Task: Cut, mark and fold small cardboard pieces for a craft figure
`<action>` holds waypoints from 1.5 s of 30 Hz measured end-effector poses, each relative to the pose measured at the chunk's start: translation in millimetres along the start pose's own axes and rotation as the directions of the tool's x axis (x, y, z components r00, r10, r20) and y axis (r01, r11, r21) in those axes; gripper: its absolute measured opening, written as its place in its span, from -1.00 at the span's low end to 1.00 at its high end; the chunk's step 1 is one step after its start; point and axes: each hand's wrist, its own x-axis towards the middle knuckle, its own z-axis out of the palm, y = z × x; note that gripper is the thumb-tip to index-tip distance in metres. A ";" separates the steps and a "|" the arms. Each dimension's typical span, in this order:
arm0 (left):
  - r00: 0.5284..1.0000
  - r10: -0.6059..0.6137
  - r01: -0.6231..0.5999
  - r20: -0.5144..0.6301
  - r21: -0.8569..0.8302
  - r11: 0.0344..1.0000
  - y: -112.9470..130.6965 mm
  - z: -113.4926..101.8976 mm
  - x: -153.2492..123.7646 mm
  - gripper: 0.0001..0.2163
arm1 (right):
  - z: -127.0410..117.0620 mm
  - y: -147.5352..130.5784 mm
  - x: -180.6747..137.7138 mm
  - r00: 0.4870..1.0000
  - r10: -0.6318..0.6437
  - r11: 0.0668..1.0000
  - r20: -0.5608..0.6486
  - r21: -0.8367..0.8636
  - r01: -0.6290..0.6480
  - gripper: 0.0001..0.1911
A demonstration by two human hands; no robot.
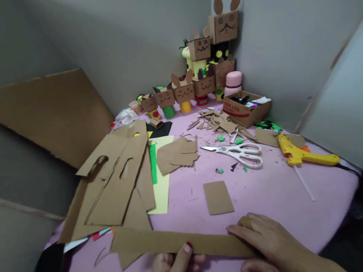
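Observation:
A long brown cardboard strip point(210, 242) stretches across the near side of the table, held in both hands. My left hand point(173, 271) pinches its lower edge near the middle, thumb on top and fingers underneath. At the strip's right end my right hand point(267, 245) is closed round it, fingers over the top edge and thumb below. Just beyond the strip lies a small cardboard rectangle point(218, 197), flat on the cloth. White-handled scissors point(236, 150) rest farther back with their blades partly apart.
Stacked cardboard sheets point(115, 180) cover the left side over pale yellow paper point(167, 185). A yellow glue gun point(306, 156) lies at right. Cardboard scraps point(219, 122), a box of supplies point(247, 108) and several cardboard animal figures point(183, 92) stand or lie toward the back.

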 end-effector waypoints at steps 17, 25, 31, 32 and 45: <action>0.664 0.730 -0.237 0.161 0.971 0.002 -3.0 -103.4 26.4 -0.69 | 8.6 19.7 -13.3 0.931 0.241 0.965 -0.273 0.167 -0.200 -0.71; 0.410 0.879 -0.436 0.242 0.899 -0.044 5.1 -96.8 18.4 -0.71 | 4.0 15.6 -9.8 0.925 0.310 0.942 -0.221 0.201 -0.268 -0.66; 0.270 0.790 -0.679 0.550 0.691 -0.249 -3.6 -8.3 6.7 -0.60 | -0.8 2.2 1.6 0.970 0.235 0.968 -0.056 0.101 -0.229 -0.64; 0.298 0.734 -0.684 0.610 0.673 -0.282 -2.4 2.9 10.5 -0.61 | -2.9 1.9 3.4 0.971 0.237 0.967 -0.042 0.106 -0.232 -0.63; 0.432 0.678 -0.766 0.595 0.639 -0.074 -1.1 10.6 27.8 -0.75 | -13.2 33.0 52.8 0.957 0.287 0.949 0.042 0.121 -0.290 -0.43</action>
